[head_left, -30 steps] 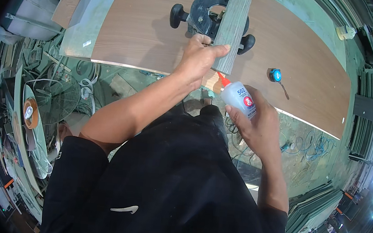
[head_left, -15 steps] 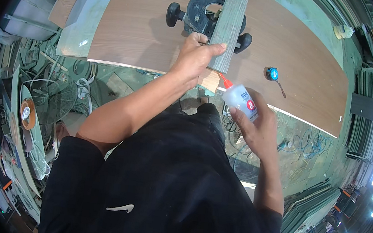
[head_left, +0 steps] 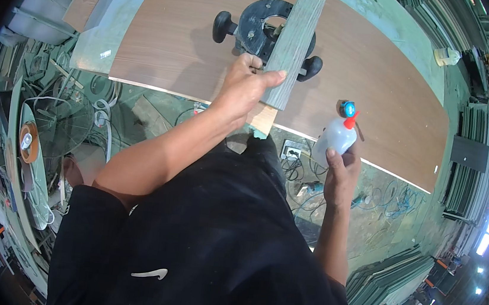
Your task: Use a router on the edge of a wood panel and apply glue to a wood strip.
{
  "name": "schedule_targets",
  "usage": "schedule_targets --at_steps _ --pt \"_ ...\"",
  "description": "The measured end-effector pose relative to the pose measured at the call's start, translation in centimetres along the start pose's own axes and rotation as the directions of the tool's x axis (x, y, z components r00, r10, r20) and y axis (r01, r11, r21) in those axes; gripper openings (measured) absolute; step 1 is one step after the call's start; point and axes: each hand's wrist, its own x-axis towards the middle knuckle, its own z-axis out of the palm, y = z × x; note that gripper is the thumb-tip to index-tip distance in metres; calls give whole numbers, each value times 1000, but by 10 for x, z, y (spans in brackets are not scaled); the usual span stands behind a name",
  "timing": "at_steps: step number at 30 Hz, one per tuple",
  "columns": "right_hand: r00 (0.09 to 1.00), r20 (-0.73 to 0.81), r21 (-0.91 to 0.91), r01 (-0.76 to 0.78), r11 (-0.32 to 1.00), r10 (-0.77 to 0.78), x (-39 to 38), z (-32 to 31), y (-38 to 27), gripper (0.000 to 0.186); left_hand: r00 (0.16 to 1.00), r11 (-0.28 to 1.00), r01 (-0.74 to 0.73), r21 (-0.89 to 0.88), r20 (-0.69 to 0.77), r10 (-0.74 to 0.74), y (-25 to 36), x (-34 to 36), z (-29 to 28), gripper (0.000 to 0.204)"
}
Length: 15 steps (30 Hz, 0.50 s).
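My left hand (head_left: 244,92) is closed on a grey wood-grain strip (head_left: 295,45), thumb on top and fingers hidden beneath. The strip lies across the black round base of an upturned router (head_left: 251,34), whose two knob handles stick out to the sides. From under the strip's near end pokes a pale bare piece of wood (head_left: 263,119). A translucent white glue bottle (head_left: 334,139) with a red nozzle is in my right hand (head_left: 343,175). It is held just off the panel's near edge, nozzle tilted up and right, apart from the strip.
The router rests on a large brown wood-grain panel (head_left: 173,38) over a pale green surface. A blue tape measure (head_left: 348,108) lies on it, beyond the bottle. Below are cables (head_left: 397,198) and a socket (head_left: 291,150). Stacked boards (head_left: 472,164) stand at right.
My right hand has drawn the glue bottle away from the strip's near end, to the right, and turned its nozzle from pointing left to pointing up. My left hand keeps its hold on the strip.
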Motion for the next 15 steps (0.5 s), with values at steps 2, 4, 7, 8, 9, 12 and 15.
schedule_targets --at_steps 2,4,7,8,9,12,15 --pt "999 -34 -8 10 1000 -10 22 -7 -1 78 1000 999 22 -25 -15 -22 4 -2 3 43" --pt "997 -38 9 63 998 -63 48 -17 -1 71 1000 999 9 -33 -27 -10 7 -4 4 42" --pt "999 -41 -29 18 999 -19 92 -31 0 66 997 999 7 -44 -72 -10 9 -7 6 40" --pt "997 -25 -28 76 997 -77 107 -34 1 63 997 999 21 -39 -71 -23 10 -8 7 40" --pt "998 19 -16 67 998 -67 123 -37 3 63 997 999 29 -33 -69 -31 11 -8 7 40" --pt "996 78 -64 53 997 -48 175 -52 8 65 995 998 42 50 -94 -37 13 -7 6 40" --pt "994 70 -148 99 984 -90 236 -75 29 63 991 989 48 141 -129 -30 12 -6 6 41"
